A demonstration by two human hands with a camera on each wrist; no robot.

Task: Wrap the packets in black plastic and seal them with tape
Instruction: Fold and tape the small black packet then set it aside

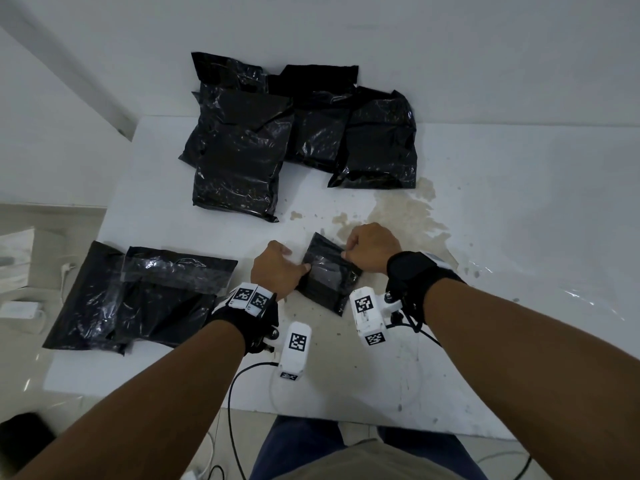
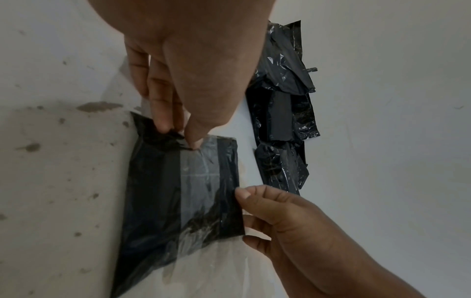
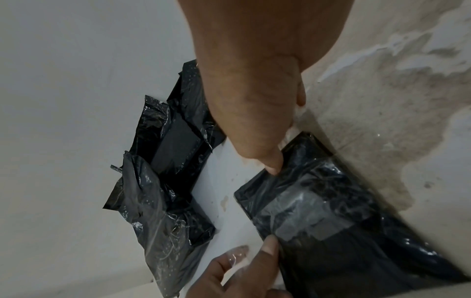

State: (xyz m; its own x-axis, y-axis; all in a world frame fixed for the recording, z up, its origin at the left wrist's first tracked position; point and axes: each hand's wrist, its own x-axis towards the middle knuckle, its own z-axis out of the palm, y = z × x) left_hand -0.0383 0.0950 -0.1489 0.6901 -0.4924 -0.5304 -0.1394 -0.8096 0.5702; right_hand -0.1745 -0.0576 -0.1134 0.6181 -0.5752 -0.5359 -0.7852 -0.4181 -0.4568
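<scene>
A small packet (image 1: 329, 284) wrapped in black plastic lies on the white table (image 1: 502, 237) in front of me. A strip of clear tape (image 2: 198, 181) runs across it. My left hand (image 1: 298, 270) pinches the packet's left edge at the tape's end, thumb on top. Loose clear tape (image 3: 237, 255) lies over that hand's fingers. My right hand (image 1: 348, 253) pinches the opposite edge, with the thumb on the black plastic (image 3: 344, 252) and the fingers curled beneath. In the wrist views both thumbs rest on the packet's rim (image 2: 229, 221).
Several larger black-wrapped packets (image 1: 242, 150) are stacked against the wall at the back. A big black plastic bundle with tape (image 1: 138, 296) lies at the left. Brown stains (image 1: 398, 209) mark the tabletop. White items (image 1: 20, 258) sit off the table's left edge, and cables (image 1: 232, 410) hang at the front.
</scene>
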